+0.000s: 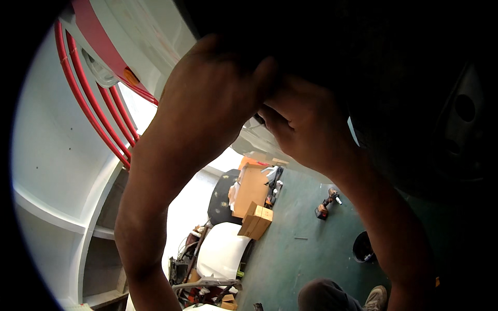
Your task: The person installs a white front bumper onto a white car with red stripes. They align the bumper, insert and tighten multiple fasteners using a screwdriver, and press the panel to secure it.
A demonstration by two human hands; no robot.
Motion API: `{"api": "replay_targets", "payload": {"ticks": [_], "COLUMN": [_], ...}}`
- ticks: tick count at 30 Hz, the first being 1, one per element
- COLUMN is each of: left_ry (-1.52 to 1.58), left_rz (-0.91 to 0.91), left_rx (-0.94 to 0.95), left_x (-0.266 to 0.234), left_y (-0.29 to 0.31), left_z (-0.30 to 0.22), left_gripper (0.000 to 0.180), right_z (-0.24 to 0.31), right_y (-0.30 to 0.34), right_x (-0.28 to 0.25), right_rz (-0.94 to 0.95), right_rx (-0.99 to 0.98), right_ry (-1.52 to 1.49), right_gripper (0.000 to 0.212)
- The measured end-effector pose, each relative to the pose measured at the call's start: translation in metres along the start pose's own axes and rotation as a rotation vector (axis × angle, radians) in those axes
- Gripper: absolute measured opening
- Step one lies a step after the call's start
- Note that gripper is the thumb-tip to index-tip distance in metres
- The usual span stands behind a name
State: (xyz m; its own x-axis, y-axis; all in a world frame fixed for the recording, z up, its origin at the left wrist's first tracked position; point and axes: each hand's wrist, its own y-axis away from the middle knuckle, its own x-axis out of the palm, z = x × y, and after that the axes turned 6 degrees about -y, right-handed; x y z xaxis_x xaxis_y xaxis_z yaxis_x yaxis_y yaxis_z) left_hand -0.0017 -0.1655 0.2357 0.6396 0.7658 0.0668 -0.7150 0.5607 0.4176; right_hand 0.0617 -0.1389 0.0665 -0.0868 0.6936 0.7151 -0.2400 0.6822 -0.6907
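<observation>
Both my hands are raised close together against a very dark area beside a pale car body panel (155, 36). My left hand (207, 96) shows its back, and its fingers run into the dark, so I can't see whether they are open or closed. Close by on its right is my right hand (308, 122), its fingers curled inward and closed. Whatever lies between those fingers is lost in shadow. A red stripe (96, 28) and a small orange lamp (130, 76) show on the bodywork at upper left.
A cordless power tool (328, 203) and a black round container (363, 247) are on the green floor (290, 259). Cardboard boxes (256, 220), a white panel (220, 251) and assorted parts are piled beyond. Red tubes (85, 88) run at left. A dark part with holes (464, 107) is at right.
</observation>
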Motion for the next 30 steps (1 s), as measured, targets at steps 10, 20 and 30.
{"api": "replay_targets", "payload": {"ticks": [10,20,30], "left_ry": [-0.009,0.01,0.008], "left_rz": [-0.017,-0.05,-0.038], "left_rx": [-0.023,-0.001,-0.009], "left_x": [0.002,0.002,0.001], "left_y": [0.001,0.001,0.0], "left_z": [0.001,0.002,-0.002], "left_gripper": [0.049,0.054,0.053], "right_z": [0.012,0.006,0.012], "right_y": [-0.008,-0.006,-0.009], "right_x": [-0.003,-0.003,-0.008], "right_rz": [0.124,0.017,0.194], "right_rx": [-0.011,0.129,0.106], "right_ry": [0.213,-0.015,0.219], "right_gripper": [0.014,0.017,0.015]}}
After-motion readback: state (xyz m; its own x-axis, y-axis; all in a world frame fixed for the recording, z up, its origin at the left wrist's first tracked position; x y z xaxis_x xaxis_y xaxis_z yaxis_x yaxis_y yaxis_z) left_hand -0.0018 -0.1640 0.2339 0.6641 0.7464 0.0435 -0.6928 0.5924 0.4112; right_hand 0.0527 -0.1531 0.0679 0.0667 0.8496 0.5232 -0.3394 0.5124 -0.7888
